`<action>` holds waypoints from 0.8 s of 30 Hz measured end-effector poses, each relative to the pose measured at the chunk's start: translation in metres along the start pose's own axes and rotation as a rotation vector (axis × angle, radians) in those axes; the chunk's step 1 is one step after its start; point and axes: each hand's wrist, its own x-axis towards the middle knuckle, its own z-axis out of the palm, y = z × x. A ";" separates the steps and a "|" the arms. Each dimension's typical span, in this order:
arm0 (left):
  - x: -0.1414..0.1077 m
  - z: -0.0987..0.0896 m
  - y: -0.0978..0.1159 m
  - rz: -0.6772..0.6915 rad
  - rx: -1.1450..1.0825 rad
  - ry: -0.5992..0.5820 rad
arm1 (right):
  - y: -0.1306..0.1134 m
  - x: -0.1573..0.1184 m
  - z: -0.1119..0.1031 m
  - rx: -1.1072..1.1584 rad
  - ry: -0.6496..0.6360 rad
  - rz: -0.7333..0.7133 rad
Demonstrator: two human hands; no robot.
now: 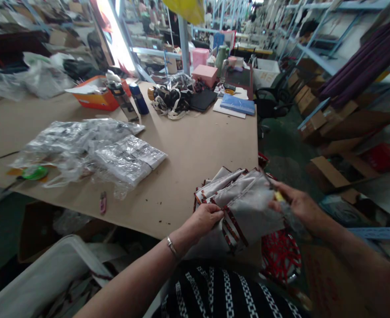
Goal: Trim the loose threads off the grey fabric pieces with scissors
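A stack of light grey fabric pieces (248,194) with brown patterned edging lies folded at the table's front right corner, partly hanging over the edge. My left hand (209,217) pinches the near left side of the stack, thumb on top. Beside the stack's right side, my right hand (296,203) is closed on a small tool with a yellow part (278,195). A thin dark tip points from that tool toward the cloth. Motion blur hides its exact kind and whether it touches the fabric.
Plastic-wrapped packets (130,159) lie on the table's left half, near a pink-handled cutter (103,203). Bottles (138,98) and an orange box (97,93) stand behind. A basket with red strips (281,256) sits below right; a white bin (58,265) is below left.
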 end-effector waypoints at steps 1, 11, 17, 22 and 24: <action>0.001 0.000 -0.002 -0.005 -0.015 0.003 | -0.007 -0.013 0.016 0.175 -0.176 0.045; 0.000 0.000 -0.003 -0.051 -0.186 0.012 | 0.005 -0.064 0.104 0.716 -0.647 0.227; -0.004 0.003 0.000 -0.047 -0.187 -0.005 | -0.009 -0.048 0.105 0.732 -0.587 0.220; -0.005 0.004 0.001 -0.062 -0.172 -0.005 | -0.016 -0.042 0.109 0.742 -0.562 0.253; -0.006 0.004 0.001 -0.058 -0.173 -0.001 | -0.016 -0.041 0.111 0.751 -0.559 0.243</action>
